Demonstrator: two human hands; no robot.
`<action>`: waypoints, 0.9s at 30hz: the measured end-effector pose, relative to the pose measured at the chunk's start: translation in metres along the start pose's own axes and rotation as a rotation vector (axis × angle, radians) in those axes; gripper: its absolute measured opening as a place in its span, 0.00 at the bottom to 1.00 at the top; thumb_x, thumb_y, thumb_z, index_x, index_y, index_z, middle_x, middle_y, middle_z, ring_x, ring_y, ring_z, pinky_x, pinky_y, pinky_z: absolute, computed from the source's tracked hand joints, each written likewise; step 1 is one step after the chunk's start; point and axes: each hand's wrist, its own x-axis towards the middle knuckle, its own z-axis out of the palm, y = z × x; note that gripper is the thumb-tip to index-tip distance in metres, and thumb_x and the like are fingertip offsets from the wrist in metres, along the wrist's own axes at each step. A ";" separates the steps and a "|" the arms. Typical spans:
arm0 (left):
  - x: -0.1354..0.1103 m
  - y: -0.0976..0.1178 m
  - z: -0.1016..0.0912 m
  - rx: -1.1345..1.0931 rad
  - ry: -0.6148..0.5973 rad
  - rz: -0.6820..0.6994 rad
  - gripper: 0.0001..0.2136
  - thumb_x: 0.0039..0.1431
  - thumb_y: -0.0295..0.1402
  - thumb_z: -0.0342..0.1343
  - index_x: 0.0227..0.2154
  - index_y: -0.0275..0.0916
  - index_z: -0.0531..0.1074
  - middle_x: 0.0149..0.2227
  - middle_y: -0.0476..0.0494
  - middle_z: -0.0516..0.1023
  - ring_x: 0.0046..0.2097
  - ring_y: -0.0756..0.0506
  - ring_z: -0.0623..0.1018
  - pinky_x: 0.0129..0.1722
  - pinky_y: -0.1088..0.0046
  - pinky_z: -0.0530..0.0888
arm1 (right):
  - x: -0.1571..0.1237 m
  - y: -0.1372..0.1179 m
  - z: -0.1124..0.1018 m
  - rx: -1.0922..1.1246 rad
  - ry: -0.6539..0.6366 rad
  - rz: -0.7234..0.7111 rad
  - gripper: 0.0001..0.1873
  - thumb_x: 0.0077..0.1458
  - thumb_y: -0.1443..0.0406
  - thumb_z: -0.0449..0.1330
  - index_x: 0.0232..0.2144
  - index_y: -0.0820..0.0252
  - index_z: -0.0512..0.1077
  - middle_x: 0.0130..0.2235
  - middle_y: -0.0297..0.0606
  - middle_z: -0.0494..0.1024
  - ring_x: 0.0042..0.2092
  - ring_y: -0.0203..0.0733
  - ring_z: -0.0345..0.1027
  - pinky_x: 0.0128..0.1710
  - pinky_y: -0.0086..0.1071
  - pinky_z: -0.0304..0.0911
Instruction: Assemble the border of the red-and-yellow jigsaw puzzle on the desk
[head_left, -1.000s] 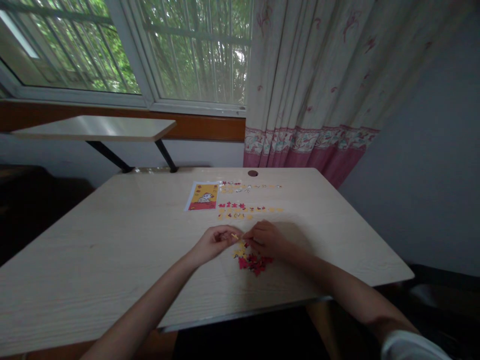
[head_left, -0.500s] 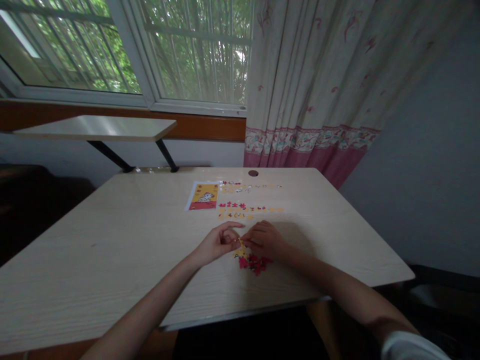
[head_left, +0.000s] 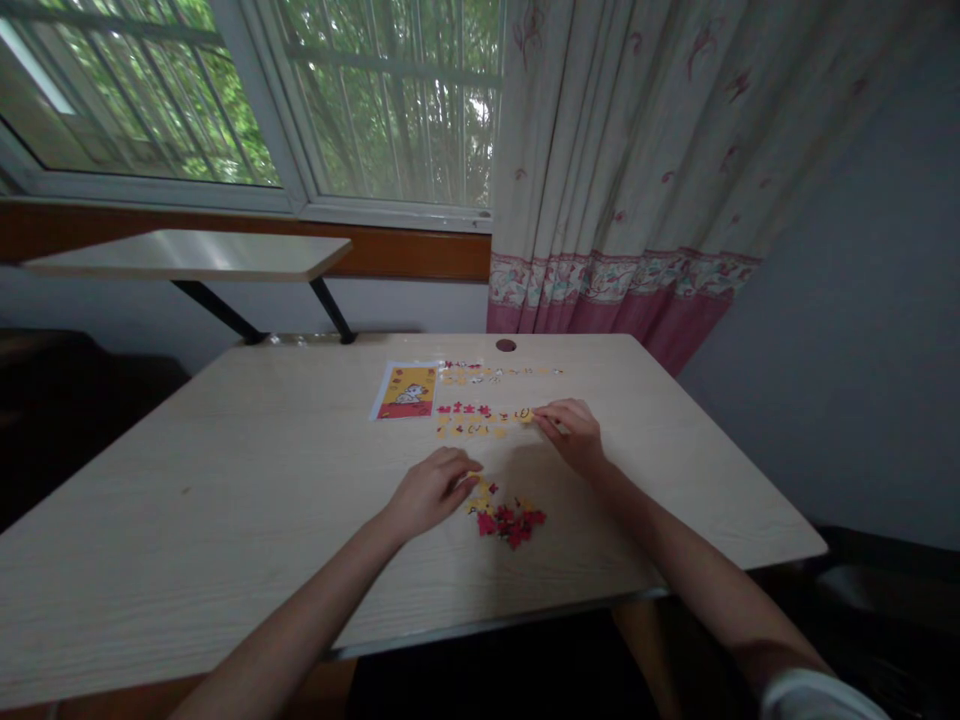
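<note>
With the red puzzle pile [head_left: 514,533] taken as the dial centre and 12 o'clock toward the window [head_left: 390,110], the right hand [head_left: 574,430] is positioned at 1 o'clock. Its thumb and index finger converge on a yellow piece [head_left: 527,415] at the 3 o'clock end of the lower puzzle rows [head_left: 461,409]; whether this piece is gripped or only touched cannot be told. The left hand [head_left: 435,490] is at 10 o'clock, fingers curled, thumb and index tips near each other beside the yellow cluster [head_left: 481,507]; whether they pinch a piece cannot be told. The cluster adjoins the pile at 10 o'clock. The upper puzzle rows [head_left: 472,366] lie at 12 o'clock from the lower rows. The picture sheet [head_left: 406,393] lies flat on the bench [head_left: 255,500] at 11 o'clock from the pile, just beside the rows.
</note>
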 end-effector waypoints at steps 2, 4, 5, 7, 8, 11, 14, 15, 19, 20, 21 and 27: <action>-0.001 0.000 0.001 0.081 -0.002 0.015 0.11 0.61 0.33 0.47 0.43 0.40 0.71 0.38 0.42 0.71 0.42 0.45 0.70 0.42 0.66 0.69 | -0.001 0.006 0.001 -0.013 0.009 0.000 0.07 0.56 0.63 0.58 0.30 0.56 0.75 0.28 0.36 0.78 0.31 0.37 0.70 0.35 0.32 0.61; -0.001 0.000 0.001 0.125 -0.002 0.033 0.11 0.61 0.34 0.48 0.44 0.41 0.71 0.40 0.41 0.71 0.43 0.44 0.70 0.43 0.65 0.69 | -0.002 0.008 0.002 -0.024 0.001 0.003 0.07 0.56 0.62 0.58 0.30 0.57 0.75 0.28 0.35 0.78 0.31 0.37 0.70 0.35 0.32 0.61; -0.001 0.000 0.001 0.135 -0.004 0.047 0.11 0.61 0.33 0.48 0.44 0.41 0.71 0.41 0.41 0.70 0.43 0.44 0.69 0.43 0.65 0.69 | -0.003 0.009 0.003 -0.026 -0.005 0.005 0.07 0.56 0.62 0.58 0.30 0.57 0.75 0.28 0.35 0.78 0.31 0.36 0.70 0.35 0.32 0.61; 0.000 0.000 0.001 0.139 -0.014 0.080 0.11 0.61 0.33 0.47 0.44 0.41 0.71 0.41 0.41 0.70 0.43 0.44 0.69 0.43 0.65 0.69 | -0.003 0.009 0.004 -0.024 -0.015 0.011 0.08 0.56 0.62 0.58 0.30 0.56 0.75 0.28 0.35 0.78 0.31 0.37 0.70 0.35 0.32 0.61; 0.000 -0.001 0.002 0.139 -0.021 0.094 0.11 0.62 0.32 0.47 0.43 0.41 0.71 0.41 0.41 0.71 0.43 0.44 0.69 0.43 0.65 0.69 | -0.004 0.009 0.004 -0.024 -0.022 0.018 0.08 0.56 0.62 0.58 0.30 0.56 0.75 0.28 0.36 0.78 0.31 0.37 0.70 0.35 0.32 0.61; 0.001 0.000 0.002 0.145 -0.042 0.117 0.11 0.62 0.33 0.47 0.43 0.40 0.72 0.39 0.41 0.71 0.42 0.44 0.70 0.42 0.65 0.68 | -0.005 0.010 0.007 -0.023 -0.055 0.064 0.08 0.56 0.61 0.58 0.29 0.56 0.76 0.29 0.36 0.78 0.32 0.37 0.70 0.36 0.32 0.60; 0.002 0.001 0.003 0.160 -0.045 0.114 0.11 0.62 0.33 0.47 0.42 0.40 0.72 0.38 0.41 0.71 0.42 0.44 0.70 0.42 0.65 0.68 | -0.007 0.011 0.014 -0.020 -0.186 0.170 0.06 0.54 0.63 0.59 0.30 0.56 0.76 0.30 0.36 0.78 0.33 0.38 0.70 0.37 0.32 0.60; 0.002 0.002 0.003 0.163 -0.045 0.112 0.11 0.62 0.33 0.47 0.42 0.40 0.72 0.38 0.41 0.71 0.41 0.44 0.69 0.42 0.65 0.68 | -0.007 0.011 0.017 -0.018 -0.255 0.217 0.04 0.53 0.64 0.60 0.30 0.56 0.76 0.30 0.36 0.78 0.33 0.37 0.70 0.37 0.32 0.60; 0.003 0.006 0.001 0.159 -0.074 0.103 0.10 0.62 0.34 0.47 0.38 0.39 0.73 0.35 0.42 0.71 0.40 0.44 0.69 0.41 0.66 0.67 | -0.009 0.014 0.026 0.006 -0.492 0.366 0.04 0.50 0.67 0.61 0.30 0.56 0.76 0.32 0.35 0.79 0.32 0.36 0.69 0.34 0.30 0.60; 0.003 0.007 0.001 0.156 -0.081 0.103 0.10 0.62 0.33 0.46 0.37 0.39 0.73 0.34 0.42 0.71 0.40 0.44 0.69 0.41 0.66 0.67 | -0.010 0.015 0.027 0.013 -0.522 0.384 0.04 0.50 0.67 0.61 0.30 0.56 0.76 0.32 0.35 0.78 0.32 0.36 0.69 0.34 0.29 0.60; 0.004 0.007 0.000 0.152 -0.085 0.106 0.10 0.62 0.33 0.46 0.36 0.39 0.73 0.34 0.42 0.72 0.40 0.44 0.69 0.41 0.65 0.67 | -0.010 0.016 0.027 0.017 -0.541 0.398 0.04 0.50 0.67 0.61 0.30 0.56 0.76 0.32 0.35 0.78 0.32 0.36 0.69 0.34 0.29 0.60; 0.005 0.007 0.000 0.158 -0.065 0.090 0.11 0.63 0.32 0.44 0.36 0.38 0.72 0.33 0.42 0.73 0.39 0.44 0.69 0.41 0.65 0.67 | -0.011 0.017 0.025 0.006 -0.586 0.443 0.06 0.51 0.67 0.59 0.32 0.57 0.76 0.34 0.36 0.78 0.33 0.36 0.68 0.37 0.29 0.61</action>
